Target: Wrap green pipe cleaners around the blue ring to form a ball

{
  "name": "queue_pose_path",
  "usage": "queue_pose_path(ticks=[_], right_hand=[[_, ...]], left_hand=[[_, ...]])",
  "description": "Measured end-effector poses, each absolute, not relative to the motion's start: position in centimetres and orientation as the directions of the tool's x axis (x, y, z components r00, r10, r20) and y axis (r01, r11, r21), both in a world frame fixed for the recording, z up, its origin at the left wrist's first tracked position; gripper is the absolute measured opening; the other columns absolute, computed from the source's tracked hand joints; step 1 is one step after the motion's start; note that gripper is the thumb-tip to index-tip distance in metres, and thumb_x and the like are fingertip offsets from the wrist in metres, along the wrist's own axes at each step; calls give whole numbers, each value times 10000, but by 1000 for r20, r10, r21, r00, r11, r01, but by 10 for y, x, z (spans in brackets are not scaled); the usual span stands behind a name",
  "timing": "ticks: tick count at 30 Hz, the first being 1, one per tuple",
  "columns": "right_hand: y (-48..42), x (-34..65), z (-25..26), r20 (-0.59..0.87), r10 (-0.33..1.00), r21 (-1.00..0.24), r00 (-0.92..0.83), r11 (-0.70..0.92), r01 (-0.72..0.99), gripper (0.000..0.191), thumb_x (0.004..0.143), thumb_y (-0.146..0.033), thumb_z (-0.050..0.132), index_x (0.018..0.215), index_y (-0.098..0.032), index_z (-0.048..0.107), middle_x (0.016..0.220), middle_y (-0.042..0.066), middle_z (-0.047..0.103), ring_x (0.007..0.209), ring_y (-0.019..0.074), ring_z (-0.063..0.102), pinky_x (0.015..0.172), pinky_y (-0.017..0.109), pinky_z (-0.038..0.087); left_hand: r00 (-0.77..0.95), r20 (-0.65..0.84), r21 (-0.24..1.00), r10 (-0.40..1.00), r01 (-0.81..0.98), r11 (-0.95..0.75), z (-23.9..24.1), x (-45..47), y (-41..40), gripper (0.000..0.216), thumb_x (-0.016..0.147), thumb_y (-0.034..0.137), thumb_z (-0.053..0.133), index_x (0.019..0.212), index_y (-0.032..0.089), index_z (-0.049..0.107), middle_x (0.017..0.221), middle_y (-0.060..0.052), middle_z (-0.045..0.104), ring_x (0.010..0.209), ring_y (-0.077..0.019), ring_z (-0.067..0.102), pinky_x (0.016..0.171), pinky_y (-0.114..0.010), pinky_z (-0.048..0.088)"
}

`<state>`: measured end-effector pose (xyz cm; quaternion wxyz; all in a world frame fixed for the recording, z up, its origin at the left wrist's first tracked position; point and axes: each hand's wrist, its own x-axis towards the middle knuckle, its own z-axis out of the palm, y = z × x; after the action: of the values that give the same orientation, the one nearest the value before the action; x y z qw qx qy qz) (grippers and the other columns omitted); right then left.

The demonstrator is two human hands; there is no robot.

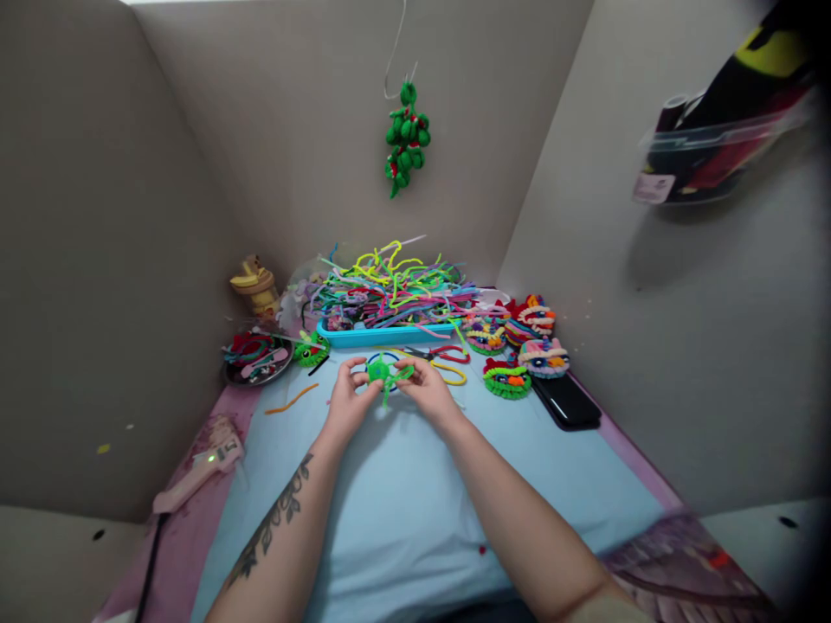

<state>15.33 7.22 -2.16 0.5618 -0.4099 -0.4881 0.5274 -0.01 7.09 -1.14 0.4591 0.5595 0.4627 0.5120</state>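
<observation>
Between both hands, above the blue cloth, is a small bright green pipe cleaner piece [378, 370] with a coiled round part and a loop. My left hand [354, 388] pinches its coiled end between thumb and fingers. The loop on the right side is gripped by my right hand [421, 387], and a short green strand hangs down between the hands. Just behind lie scissors with red handles [451, 354] and a tool with yellow handles [453, 374]. A blue ring shape shows partly behind the green piece.
A blue tray [389, 334] heaped with coloured pipe cleaners stands at the back. Finished fuzzy figures [506, 379] and a black phone [566, 402] lie right. On the left are a pink glue gun [201, 472], a metal bowl [260, 372] and an orange strand [292, 399]. Green pieces [408, 138] hang above.
</observation>
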Motion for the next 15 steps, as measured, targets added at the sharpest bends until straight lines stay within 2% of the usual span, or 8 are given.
queue_pose_path(ticks=[4,10,15], right_hand=[[68,146,-24,121,989,-955,-84,93,-281,421,604,-212,690,975,-228,492,755,-35,592,628,107,571,611,237,448],[69,138,-32,13,1000,-924,-10,8,-383,423,544,-150,699,903,-215,486,728,-48,580,600,104,588,613,255,478],[70,139,-29,-121,992,-839,38,-81,-539,402,475,-105,681,823,-206,507,651,-68,543,593,111,581,604,272,492]], left_hand=[[-34,247,959,968,154,-239,-12,2,69,451,670,269,651,1054,205,423,747,-3,614,756,-145,594,657,-237,440],[-27,295,930,955,239,-281,-10,5,65,420,685,253,638,1047,205,430,760,-18,625,807,-167,599,680,-253,433],[-37,291,931,956,242,-274,-10,7,64,421,651,238,662,1021,212,464,735,-12,644,831,-185,608,743,-286,418]])
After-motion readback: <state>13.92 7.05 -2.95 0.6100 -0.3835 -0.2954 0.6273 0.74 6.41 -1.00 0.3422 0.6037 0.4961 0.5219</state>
